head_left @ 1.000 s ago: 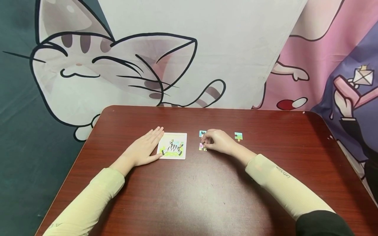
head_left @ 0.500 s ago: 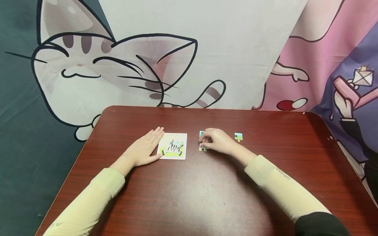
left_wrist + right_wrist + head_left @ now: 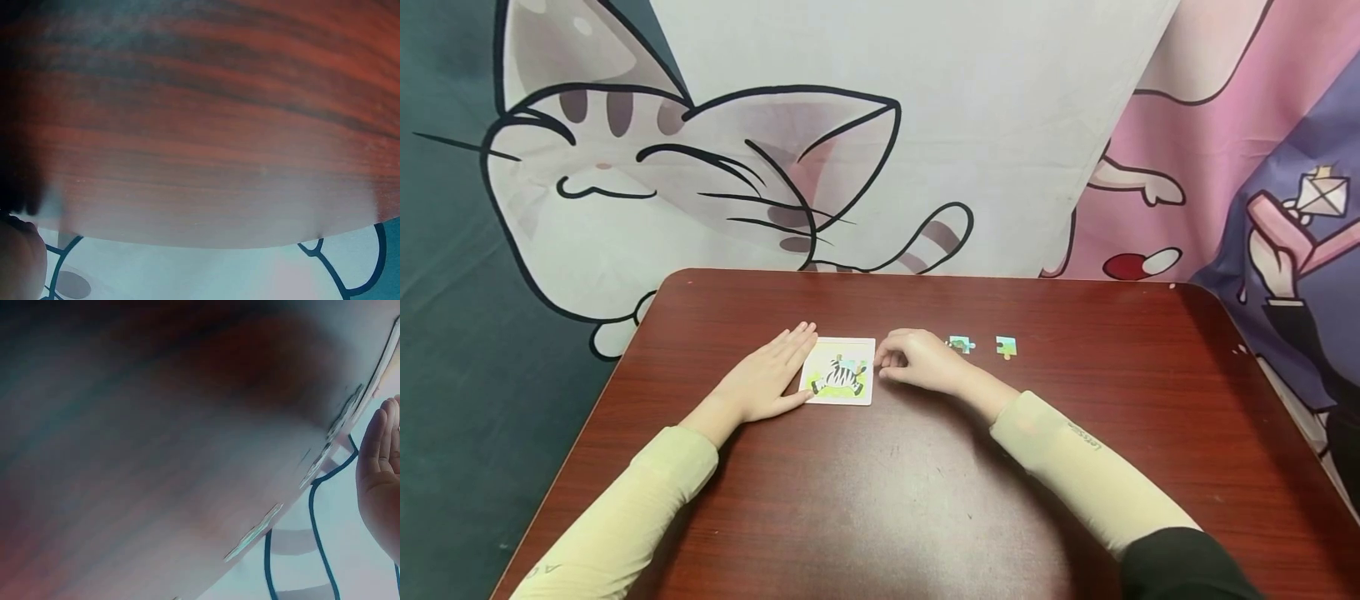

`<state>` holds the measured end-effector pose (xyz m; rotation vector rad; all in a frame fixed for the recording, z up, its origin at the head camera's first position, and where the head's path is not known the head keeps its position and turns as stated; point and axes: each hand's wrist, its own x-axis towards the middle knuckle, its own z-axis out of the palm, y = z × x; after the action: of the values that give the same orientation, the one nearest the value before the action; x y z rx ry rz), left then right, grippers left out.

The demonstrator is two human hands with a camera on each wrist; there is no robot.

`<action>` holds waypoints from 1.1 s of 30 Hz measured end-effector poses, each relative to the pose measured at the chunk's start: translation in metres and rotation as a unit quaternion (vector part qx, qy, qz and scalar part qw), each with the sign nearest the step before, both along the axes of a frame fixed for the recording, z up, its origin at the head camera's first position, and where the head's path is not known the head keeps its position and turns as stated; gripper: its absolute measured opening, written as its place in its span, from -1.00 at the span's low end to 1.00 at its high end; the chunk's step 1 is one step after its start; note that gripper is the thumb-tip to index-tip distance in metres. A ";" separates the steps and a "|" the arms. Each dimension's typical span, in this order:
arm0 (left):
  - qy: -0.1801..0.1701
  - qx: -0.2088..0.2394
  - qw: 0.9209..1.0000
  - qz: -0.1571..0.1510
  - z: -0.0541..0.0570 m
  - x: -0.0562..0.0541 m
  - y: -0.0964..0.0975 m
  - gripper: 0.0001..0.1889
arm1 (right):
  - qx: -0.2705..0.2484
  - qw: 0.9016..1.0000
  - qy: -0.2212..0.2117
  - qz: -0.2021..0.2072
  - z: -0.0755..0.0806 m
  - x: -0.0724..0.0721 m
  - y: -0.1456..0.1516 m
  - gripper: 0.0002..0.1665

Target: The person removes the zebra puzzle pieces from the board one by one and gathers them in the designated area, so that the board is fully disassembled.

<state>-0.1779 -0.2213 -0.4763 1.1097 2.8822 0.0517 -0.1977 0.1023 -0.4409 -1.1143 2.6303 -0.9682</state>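
Note:
In the head view my left hand point(image 3: 760, 375) lies flat, fingers straight, on the left edge of a white-bordered puzzle board point(image 3: 871, 392) with a zebra picture. My right hand point(image 3: 921, 360) is just right of the board, thumb and fingers curled together in a pinch. Its fingertips are right at the board's right edge, and the puzzle piece between them is hidden by the fingers. Behind the hand lies a blue-green puzzle piece point(image 3: 960, 344), partly beside the knuckles. A second green-and-blue puzzle piece point(image 3: 1006, 347) lies farther right.
The dark red wooden table point(image 3: 880, 492) has rounded far corners. Beyond its back edge hangs a cloth point(image 3: 1000, 100) with a cartoon cat. In the right wrist view, flat puzzle pieces point(image 3: 253, 532) lie in a row toward the board's edge.
My right hand has moved left from the loose pieces to the board's right edge, uncovering the blue-green piece behind it. The left hand has stayed still on the board.

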 end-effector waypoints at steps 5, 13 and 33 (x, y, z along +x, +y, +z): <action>-0.002 0.001 1.000 0.001 0.000 0.000 0.001 -0.03 | -0.002 1.000 -0.011 0.007 -0.001 -0.002 -0.012 -0.91; 0.002 0.008 1.000 0.001 0.000 0.001 0.001 -0.02 | -0.014 0.999 -0.051 0.000 -0.004 -0.011 -0.029 -0.89; 0.010 0.031 0.999 -0.008 -0.002 0.000 0.000 -0.04 | 0.014 0.996 -0.092 -0.016 -0.006 -0.019 -0.059 -0.75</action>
<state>-0.1779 -0.2216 -0.4779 1.1487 2.9074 0.1317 -0.2168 0.0436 -0.4468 -0.9312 2.5126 -0.9845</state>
